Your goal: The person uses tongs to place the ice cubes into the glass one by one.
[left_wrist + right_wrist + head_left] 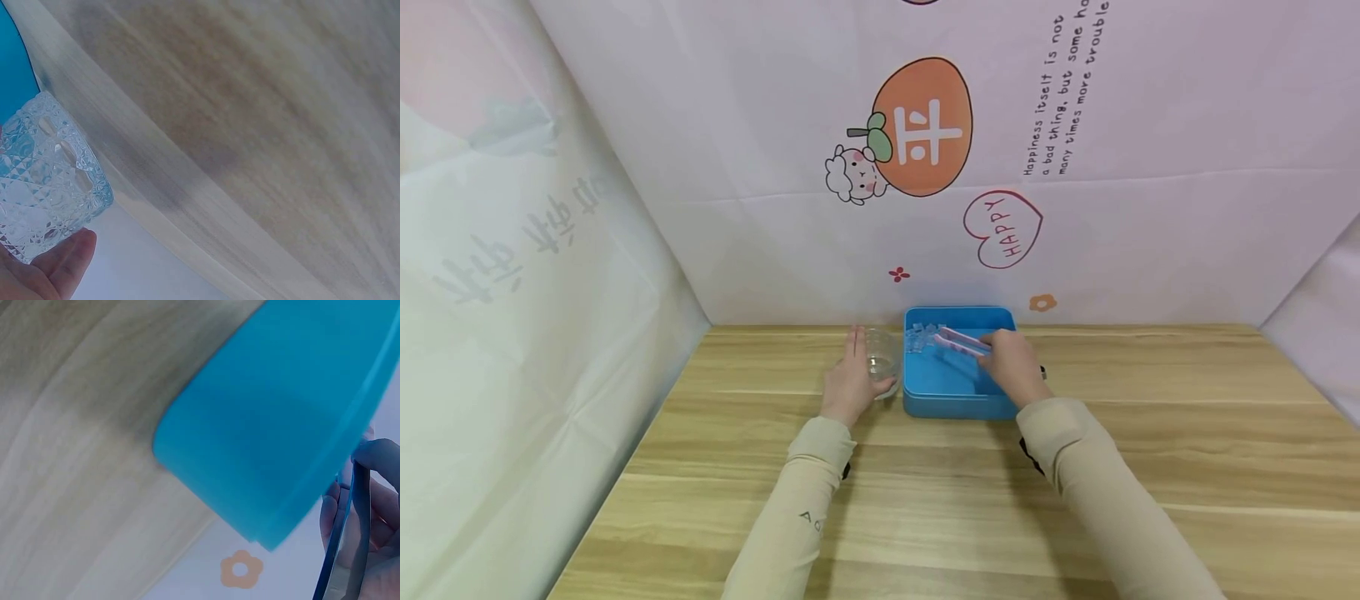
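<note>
My left hand (848, 379) holds a clear glass cup (883, 354) from its left side, the thumb across the near side. The left wrist view shows the cup's (53, 169) cut diamond pattern, with fingers (72, 262) against it. Just right of it stands a blue box (958, 407). Small clear cubes (919, 338) are heaped in the box's left back corner. My right hand (1011, 367) grips pinkish tongs (964, 342) over the box, tips by the cubes. Whether the tips hold a cube cannot be made out. In the right wrist view, the box's wall (250, 437) partly hides the tongs (356, 531).
The wood-grain table (917, 517) meets a printed white backdrop (775, 250) right behind the box and cup. Another white sheet (550, 333) hangs along the left side. A further sheet (1322, 300) borders the right.
</note>
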`<state>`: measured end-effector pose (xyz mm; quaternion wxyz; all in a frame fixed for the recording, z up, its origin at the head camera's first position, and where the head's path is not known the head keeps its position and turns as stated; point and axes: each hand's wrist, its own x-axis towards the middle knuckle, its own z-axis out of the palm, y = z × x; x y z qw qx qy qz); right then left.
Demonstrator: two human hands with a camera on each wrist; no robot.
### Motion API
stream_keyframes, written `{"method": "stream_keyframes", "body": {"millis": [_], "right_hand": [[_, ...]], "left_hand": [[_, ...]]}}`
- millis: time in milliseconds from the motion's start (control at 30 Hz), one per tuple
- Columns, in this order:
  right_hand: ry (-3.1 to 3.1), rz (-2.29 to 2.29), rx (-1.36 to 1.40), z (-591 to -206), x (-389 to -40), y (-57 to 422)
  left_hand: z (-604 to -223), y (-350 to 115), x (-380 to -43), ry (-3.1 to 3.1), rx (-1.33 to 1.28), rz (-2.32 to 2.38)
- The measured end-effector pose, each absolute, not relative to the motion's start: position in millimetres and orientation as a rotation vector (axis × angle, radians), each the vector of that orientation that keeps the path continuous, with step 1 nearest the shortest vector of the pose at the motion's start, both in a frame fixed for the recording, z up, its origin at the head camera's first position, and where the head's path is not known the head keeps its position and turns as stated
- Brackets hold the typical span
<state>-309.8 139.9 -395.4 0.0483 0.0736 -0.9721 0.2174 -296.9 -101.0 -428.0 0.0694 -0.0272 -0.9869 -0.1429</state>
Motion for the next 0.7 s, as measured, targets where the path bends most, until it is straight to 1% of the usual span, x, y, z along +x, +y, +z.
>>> {"method": "stream_keyframes", "body": {"millis": [300,700], "right_hand": [[-2.945,0.684,0.294,-381,-306,135],[-2.855,0.714,0.439,-365,-293,113]], "left_hand": [[-428,-101,-297,-2.967,-0.066,-0.41],[-427,-99,-296,-2.95,-0.076,-0.421]]}}
